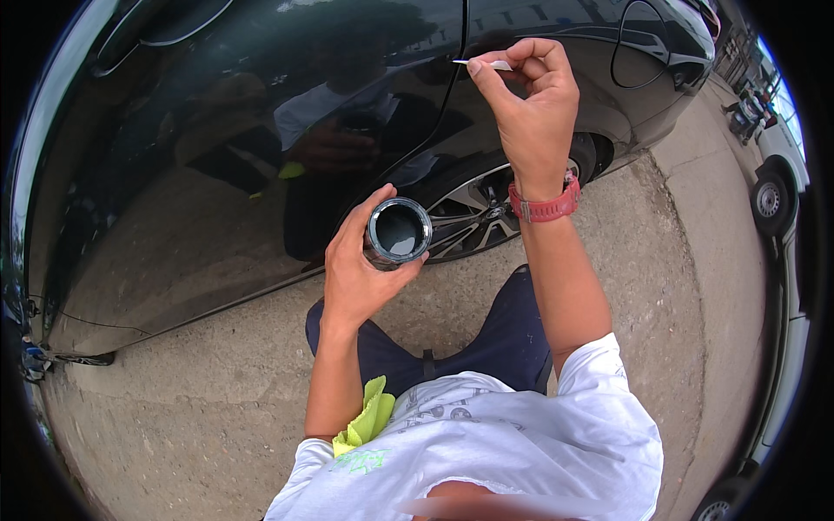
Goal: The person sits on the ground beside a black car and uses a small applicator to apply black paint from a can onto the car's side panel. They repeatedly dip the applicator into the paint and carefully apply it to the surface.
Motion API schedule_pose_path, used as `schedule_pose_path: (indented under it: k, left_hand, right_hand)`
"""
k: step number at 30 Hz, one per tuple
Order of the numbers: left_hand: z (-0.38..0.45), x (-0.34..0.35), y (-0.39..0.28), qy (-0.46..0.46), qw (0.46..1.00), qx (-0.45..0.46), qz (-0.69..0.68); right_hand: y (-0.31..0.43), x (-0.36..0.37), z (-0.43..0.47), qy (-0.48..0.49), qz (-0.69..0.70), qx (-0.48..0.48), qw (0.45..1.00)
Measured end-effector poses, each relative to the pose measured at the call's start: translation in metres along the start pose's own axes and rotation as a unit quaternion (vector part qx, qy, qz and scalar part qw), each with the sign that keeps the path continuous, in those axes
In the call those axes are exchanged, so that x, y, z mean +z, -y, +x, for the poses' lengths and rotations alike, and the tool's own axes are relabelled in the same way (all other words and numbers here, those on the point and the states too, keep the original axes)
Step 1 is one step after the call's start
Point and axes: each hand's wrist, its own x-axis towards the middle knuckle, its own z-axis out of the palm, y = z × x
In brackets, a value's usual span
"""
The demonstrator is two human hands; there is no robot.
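My left hand [361, 273] grips an open metal can [399, 255] from its left side, with fingers and thumb around it. Dark, glossy liquid, probably paint, lies inside, and its surface reflects light. Between the thumb and fingertips of my right hand [541, 111] is a small white pointed strip [500, 65]; its exact kind is unclear. The strip's thin tip points left at the seam behind the door of a black car [228, 195]. Whether the tip touches the paint cannot be told. A red watch [544, 204] is on my right wrist.
The car's rear wheel [475, 221] stands just beyond the can. To the right is the closed fuel flap [642, 49]. A yellow-green cloth [366, 417] is tucked by my left arm. Rough concrete [215, 391] lies underfoot, and a pale vehicle [785, 260] stands far right.
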Motion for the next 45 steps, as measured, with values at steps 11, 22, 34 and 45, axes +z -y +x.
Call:
schedule_pose_path:
  k: [11,22,34,45]
  left_hand:
    - [-0.0011,-0.0001,-0.0009,-0.003,1.0,0.009,0.007]
    - [-0.0065,0.0002,-0.0049,0.004,1.0,-0.007,0.016]
    - [-0.0036,0.0033,0.0045,0.005,0.999,-0.032,-0.025]
    - [-0.0035,0.0014,-0.0024,0.002,1.0,-0.004,0.012]
  right_hand:
    - [0.0009,-0.0019,-0.001,0.008,-0.005,-0.004,1.0]
    - [0.0054,-0.0032,-0.0036,0.011,-0.017,-0.012,1.0]
    - [0.0084,0.0059,-0.0015,-0.01,0.004,0.008,1.0]
    - [0.001,0.0028,0.0021,-0.01,-0.003,-0.014,1.0]
